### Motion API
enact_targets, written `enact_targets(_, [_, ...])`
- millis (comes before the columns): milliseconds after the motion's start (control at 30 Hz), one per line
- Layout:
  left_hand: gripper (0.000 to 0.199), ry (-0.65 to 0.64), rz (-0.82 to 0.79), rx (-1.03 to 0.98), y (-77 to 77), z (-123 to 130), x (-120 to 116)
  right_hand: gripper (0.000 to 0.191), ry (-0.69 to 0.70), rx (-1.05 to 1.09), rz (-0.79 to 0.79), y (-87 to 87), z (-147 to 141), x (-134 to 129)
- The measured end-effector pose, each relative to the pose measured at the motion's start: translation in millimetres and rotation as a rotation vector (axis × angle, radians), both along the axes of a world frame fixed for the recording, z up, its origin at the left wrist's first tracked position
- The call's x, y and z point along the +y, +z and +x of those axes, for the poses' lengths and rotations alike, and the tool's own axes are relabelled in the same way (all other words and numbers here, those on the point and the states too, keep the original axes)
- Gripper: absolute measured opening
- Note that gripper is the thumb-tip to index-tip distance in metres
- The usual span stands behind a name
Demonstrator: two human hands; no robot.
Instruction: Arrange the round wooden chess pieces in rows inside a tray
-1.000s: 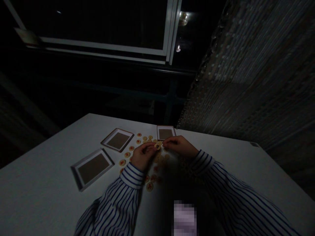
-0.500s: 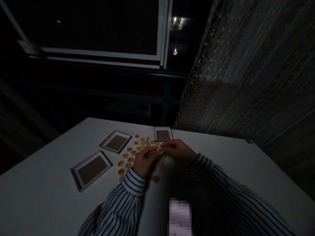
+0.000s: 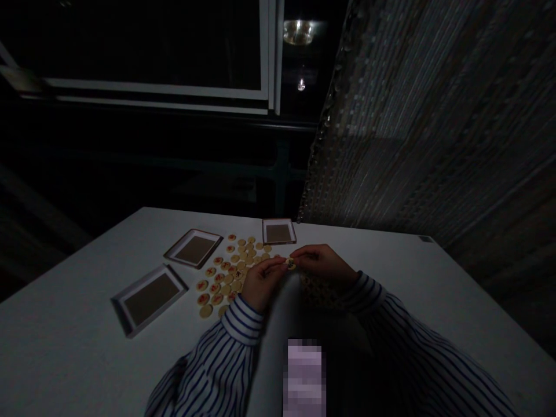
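Above the table, a round, pale wooden Chinese chess piece (image 3: 291,264) with a dark character on its face is pinched between both hands. My left hand (image 3: 262,284) grips its left side with thumb and fingertips. From the other side, my right hand (image 3: 325,264) holds the same piece between thumb and forefinger. Left of and beyond my left hand lie several loose pieces (image 3: 216,286), some with red characters, some with dark ones and some with plain faces up. More dark-marked pieces (image 3: 321,296) sit in shadow beneath my right hand and wrist.
On the white table (image 3: 412,278), a shallow open box (image 3: 150,295) lies at the left, with a second box (image 3: 194,249) behind it. A third box (image 3: 278,233) stands near the far edge. A bead curtain (image 3: 391,145) hangs beyond the right side.
My hands have moved a little to the right over the table with the piece still between them. More loose pieces now show beside my left hand. The camera view has shifted slightly.
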State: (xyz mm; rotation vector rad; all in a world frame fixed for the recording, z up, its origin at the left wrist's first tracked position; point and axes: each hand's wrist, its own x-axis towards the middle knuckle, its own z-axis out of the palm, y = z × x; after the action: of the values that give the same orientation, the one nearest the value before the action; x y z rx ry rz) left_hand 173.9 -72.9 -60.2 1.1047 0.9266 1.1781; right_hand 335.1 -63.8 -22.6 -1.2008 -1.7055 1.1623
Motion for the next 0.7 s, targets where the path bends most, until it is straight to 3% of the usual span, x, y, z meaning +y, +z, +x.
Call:
enact_targets(267, [0.026, -0.019, -0.001, 0.046, -5.4, 17.9, -1.5, 0.031, -0.039, 0.059, -0.050, -14.0, 15.9, -7.7])
enact_targets(700, [0.021, -0.001, -0.009, 0.082, -19.0, 39.7, -2.3, 0.028, -0.138, 0.022, 0.017, -27.5, 35.6, -7.6])
